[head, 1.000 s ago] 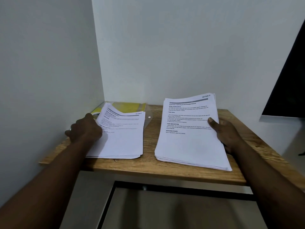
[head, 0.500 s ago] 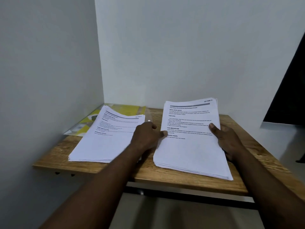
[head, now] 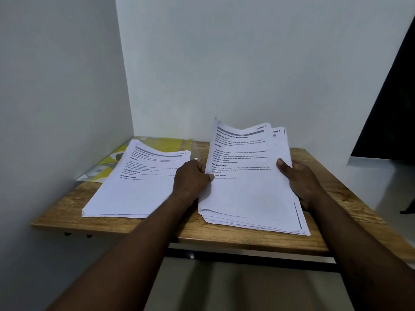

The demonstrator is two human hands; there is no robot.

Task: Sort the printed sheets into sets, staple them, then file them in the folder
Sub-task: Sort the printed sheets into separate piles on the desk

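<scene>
Two stacks of printed sheets lie on a small wooden table (head: 247,240). The left stack (head: 139,187) lies flat. The right stack (head: 247,194) is thicker. My left hand (head: 190,178) pinches the left edge of its top sheets, thumb on top. My right hand (head: 298,178) grips the right edge, thumb on the paper. The top sheets are lifted and bowed at the far end, and a sheet beneath shows at the far right corner. A clear folder with yellow contents (head: 107,162) lies at the back left, partly under the left stack. No stapler is in view.
White walls close in the table at the back and on the left. A dark opening (head: 393,108) stands at the far right. The table's front edge hangs over a dark metal frame (head: 247,258).
My left hand left the left stack and crossed to the right stack's left edge. Both hands now raise the top sheets, which lay flat before.
</scene>
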